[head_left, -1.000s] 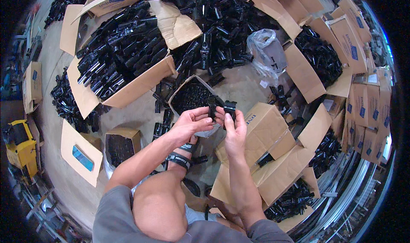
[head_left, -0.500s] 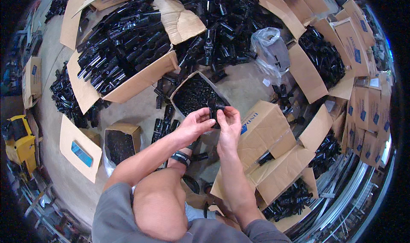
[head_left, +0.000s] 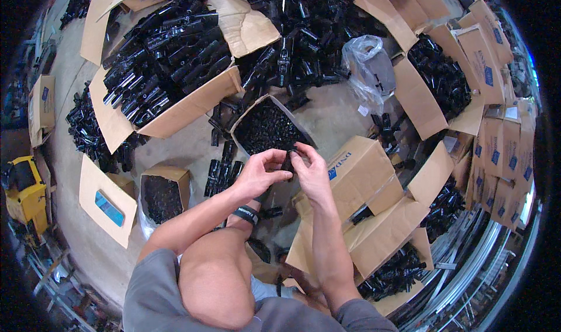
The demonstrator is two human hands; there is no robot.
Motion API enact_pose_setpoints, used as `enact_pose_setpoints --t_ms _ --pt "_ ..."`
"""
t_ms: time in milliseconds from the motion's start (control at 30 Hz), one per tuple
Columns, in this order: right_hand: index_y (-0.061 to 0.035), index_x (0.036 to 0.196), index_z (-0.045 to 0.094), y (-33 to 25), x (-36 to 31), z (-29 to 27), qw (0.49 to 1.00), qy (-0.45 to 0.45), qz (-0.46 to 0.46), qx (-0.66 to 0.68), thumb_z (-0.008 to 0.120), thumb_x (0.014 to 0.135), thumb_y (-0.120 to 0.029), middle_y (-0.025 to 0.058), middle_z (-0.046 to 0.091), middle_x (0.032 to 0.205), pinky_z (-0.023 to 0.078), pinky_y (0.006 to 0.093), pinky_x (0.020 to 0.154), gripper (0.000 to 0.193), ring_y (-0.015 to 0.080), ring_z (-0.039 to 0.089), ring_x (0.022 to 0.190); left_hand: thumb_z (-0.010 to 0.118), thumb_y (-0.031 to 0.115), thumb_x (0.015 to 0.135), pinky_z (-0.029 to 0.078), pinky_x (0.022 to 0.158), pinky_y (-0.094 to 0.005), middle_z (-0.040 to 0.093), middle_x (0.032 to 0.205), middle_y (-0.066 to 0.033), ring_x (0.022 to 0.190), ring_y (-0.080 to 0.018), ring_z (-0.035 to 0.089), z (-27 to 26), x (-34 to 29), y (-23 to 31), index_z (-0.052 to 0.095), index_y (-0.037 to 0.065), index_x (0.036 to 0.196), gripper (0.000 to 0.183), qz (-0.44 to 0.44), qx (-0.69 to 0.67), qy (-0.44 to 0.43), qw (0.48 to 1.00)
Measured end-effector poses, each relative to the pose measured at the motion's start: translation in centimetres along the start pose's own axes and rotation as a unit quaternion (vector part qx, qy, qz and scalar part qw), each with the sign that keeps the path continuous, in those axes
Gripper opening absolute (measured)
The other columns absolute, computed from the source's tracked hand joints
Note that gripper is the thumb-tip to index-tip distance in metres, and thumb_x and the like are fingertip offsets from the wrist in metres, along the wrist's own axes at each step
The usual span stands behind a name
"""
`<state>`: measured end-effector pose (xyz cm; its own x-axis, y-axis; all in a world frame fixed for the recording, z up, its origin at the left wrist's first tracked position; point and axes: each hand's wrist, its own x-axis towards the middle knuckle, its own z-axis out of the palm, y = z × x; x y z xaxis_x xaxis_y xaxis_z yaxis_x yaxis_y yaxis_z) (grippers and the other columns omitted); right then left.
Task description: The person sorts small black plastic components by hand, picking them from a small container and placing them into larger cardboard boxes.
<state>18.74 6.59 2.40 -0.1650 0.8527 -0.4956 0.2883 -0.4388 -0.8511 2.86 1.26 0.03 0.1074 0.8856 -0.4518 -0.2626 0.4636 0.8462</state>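
Note:
Both my hands meet in front of me, just below an open carton (head_left: 295, 124) filled with small black pieces. Pinched between their fingertips is a small black plastic part (head_left: 288, 162), largely covered by the fingers, so its exact kind does not show. My left hand (head_left: 257, 173) grips it from the left with thumb and fingers bent. From the other side, my right hand (head_left: 313, 174) closes its thumb and index finger on the same part. Several black tubular parts (head_left: 221, 171) lie on the floor left of my left hand.
A large carton (head_left: 193, 104) heaped with black tubular parts stands at the upper left. Right of my hands is a tilted brown carton (head_left: 365, 168). A clear plastic bag (head_left: 368, 69) lies beyond it. A blue phone-like slab (head_left: 109, 208) rests on a cardboard flap.
The black part, upright and easier to see earlier, is now mostly covered by my fingers. My right hand has turned and its fingers have closed further over the part.

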Motion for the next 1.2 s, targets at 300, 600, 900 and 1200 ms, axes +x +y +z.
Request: enact_pose_setpoints --t_ms 300,600,900,1200 --pt "0.0010 0.131 0.063 -0.9 -1.0 -0.2 0.987 0.019 -0.027 0.157 0.075 0.091 -0.003 0.0072 0.070 0.111 0.054 0.0277 0.088 0.042 0.0134 0.067 0.096 0.084 0.008 0.082 0.052 0.085 -0.0288 0.065 0.102 0.0004 0.093 -0.0104 0.061 -0.4 -0.8 2.0 0.063 0.004 0.119 0.042 -0.058 0.016 0.015 0.998" --pt "0.0004 0.131 0.064 -1.7 -1.5 0.0 0.987 -0.013 -0.025 0.161 0.080 0.088 -0.004 0.0087 0.072 0.113 0.055 0.0281 0.088 0.046 0.0139 0.067 0.099 0.086 0.011 0.080 0.054 0.097 -0.0352 0.070 0.114 -0.0101 0.108 -0.0194 0.066 -1.1 -0.7 1.9 0.064 -0.003 0.122 0.050 -0.062 0.021 -0.021 0.998" --pt "0.0001 0.128 0.067 -1.9 -1.2 0.1 0.992 -0.003 -0.064 0.107 0.081 0.087 -0.008 0.0063 0.072 0.111 0.052 0.0298 0.090 0.044 0.0141 0.065 0.101 0.084 0.006 0.081 0.056 0.094 -0.0334 0.071 0.116 -0.0109 0.105 -0.0181 0.068 -1.1 -1.1 2.8 0.063 -0.004 0.125 0.050 -0.027 0.042 -0.001 0.999" --pt "-0.0031 0.126 0.070 -2.8 -1.6 -0.1 0.993 -0.001 -0.114 0.040 0.084 0.084 -0.010 0.0054 0.071 0.112 0.052 0.0292 0.090 0.045 0.0139 0.065 0.099 0.083 0.002 0.081 0.057 0.094 -0.0325 0.072 0.114 -0.0103 0.106 -0.0162 0.068 -1.2 -1.4 2.7 0.063 -0.005 0.125 0.048 -0.065 -0.053 -0.008 0.996"
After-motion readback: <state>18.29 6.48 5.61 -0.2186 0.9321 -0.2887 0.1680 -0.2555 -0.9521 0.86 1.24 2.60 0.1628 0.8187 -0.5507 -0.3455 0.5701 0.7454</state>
